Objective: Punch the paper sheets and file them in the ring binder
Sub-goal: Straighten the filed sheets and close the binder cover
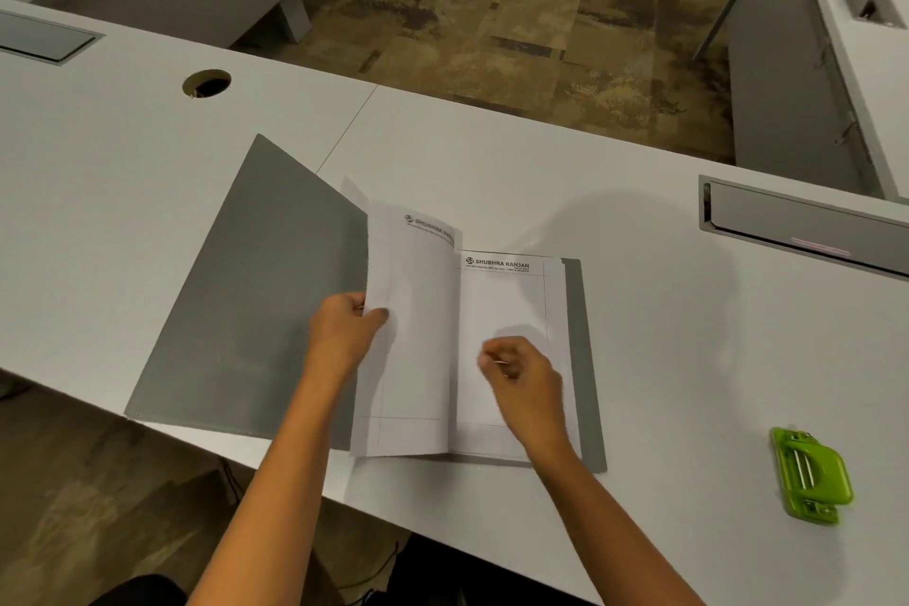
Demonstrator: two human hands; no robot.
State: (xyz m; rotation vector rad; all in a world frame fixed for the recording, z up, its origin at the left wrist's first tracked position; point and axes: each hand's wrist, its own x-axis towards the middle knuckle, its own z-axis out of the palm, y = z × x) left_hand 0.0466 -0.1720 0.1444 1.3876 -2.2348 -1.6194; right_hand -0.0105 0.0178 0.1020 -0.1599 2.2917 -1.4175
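A grey binder (256, 300) lies open on the white desk, its front cover folded out to the left. White letterhead sheets (418, 335) lie inside it, folded open like a book. My left hand (344, 330) grips the left edge of the lifted sheets. The lower page (511, 305) lies flat, and my right hand (521, 374) rests on it with fingers curled, pinching something small that I cannot make out. A green hole punch (809, 475) sits apart on the desk at the right.
The desk's near edge (196, 431) runs diagonally under the binder's cover. A round cable hole (206, 83) is at the back left. Recessed grey cable trays sit at the left (44, 39) and right (806, 226). Floor shows beyond the far edge.
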